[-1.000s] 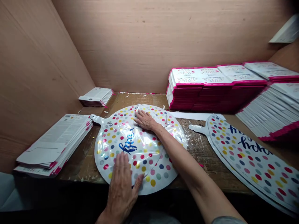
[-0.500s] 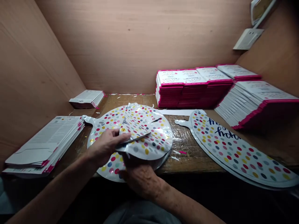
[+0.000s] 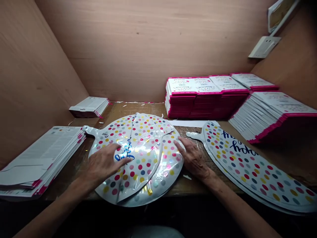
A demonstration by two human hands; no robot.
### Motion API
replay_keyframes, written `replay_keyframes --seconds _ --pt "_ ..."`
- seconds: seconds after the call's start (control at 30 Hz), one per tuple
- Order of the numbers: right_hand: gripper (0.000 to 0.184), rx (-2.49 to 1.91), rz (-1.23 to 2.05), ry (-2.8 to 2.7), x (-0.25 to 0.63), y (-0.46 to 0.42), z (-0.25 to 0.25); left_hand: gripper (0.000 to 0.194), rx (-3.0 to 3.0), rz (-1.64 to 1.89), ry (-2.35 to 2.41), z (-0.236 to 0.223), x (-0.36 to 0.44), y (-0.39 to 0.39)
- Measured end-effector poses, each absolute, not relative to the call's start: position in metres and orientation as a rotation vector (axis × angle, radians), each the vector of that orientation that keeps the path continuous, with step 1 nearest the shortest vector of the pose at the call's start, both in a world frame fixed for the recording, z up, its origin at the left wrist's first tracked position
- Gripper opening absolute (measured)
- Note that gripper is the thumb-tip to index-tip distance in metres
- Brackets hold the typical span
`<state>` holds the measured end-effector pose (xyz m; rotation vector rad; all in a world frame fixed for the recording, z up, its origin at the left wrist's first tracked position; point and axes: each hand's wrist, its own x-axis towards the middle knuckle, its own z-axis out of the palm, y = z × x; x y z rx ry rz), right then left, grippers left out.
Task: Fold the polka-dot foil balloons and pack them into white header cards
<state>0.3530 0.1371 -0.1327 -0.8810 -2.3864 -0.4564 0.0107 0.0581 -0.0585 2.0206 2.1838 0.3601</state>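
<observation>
A round white foil balloon with coloured polka dots point(image 3: 138, 155) lies on the wooden table, folded over on itself, with a second flat dotted disc showing beneath it. Its neck point(image 3: 89, 131) points left. My left hand point(image 3: 104, 162) rests flat on the folded foil, beside the blue lettering point(image 3: 125, 152). My right hand point(image 3: 193, 158) lies at the balloon's right edge, fingertips touching the foil. Neither hand grips anything. To the right lies a stack of similar dotted balloons with navy script point(image 3: 255, 168).
Pink-edged stacks of printed packaging point(image 3: 205, 99) stand at the back right, with more point(image 3: 272, 115) beside them. White printed stacks lie at left point(image 3: 44, 158) and back left point(image 3: 89, 107). Plywood walls enclose the wooden table, and a white paper strip point(image 3: 188, 123) lies behind the balloon.
The folded foil, lifted between my hands earlier, now lies flat on the balloon. My hands have let go and moved apart, left on top, right at the edge. The view has shifted slightly.
</observation>
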Motion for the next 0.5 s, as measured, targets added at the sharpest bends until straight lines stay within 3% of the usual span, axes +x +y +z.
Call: replay_keyframes --seconds 0.1,0.23,0.4,0.5 --pt "0.048 -0.646 -0.384 -2.69 0.345 0.154 -0.119 0.05 2.492 0.529 1.801 -0.07 0.023 0.101" --pt "0.04 -0.504 0.0 -2.934 0.344 0.171 -0.103 0.035 2.557 0.388 1.476 -0.092 0.018 0.127" --pt "0.035 -0.916 0.954 -2.592 0.338 0.209 -0.094 0.053 2.057 0.659 1.362 -0.098 -0.015 0.119" --pt "0.042 -1.422 1.174 -2.176 0.322 0.234 -0.1 0.072 1.736 0.842 1.345 -0.098 -0.022 0.122"
